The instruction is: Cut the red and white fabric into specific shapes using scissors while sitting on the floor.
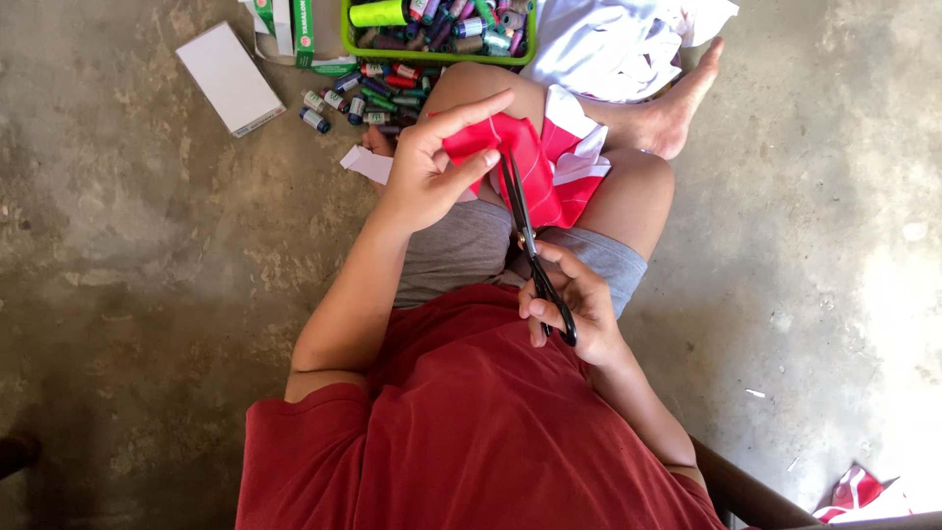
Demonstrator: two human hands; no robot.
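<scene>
We pinch the red cloth (500,147) between thumb and fingers of our left hand (427,167), keeping it taut over the knee so the edge stands clear for the blades. Our right hand (574,299) is curled closed through the handles of the black scissors (530,245), whose tips reach the cloth just right of the left thumb. A white piece (579,147) lies under the red, right of that hand. Beyond the left hand sit a green basket (345,34) and loose thread spools (358,98); a white box (231,79) lies further left.
</scene>
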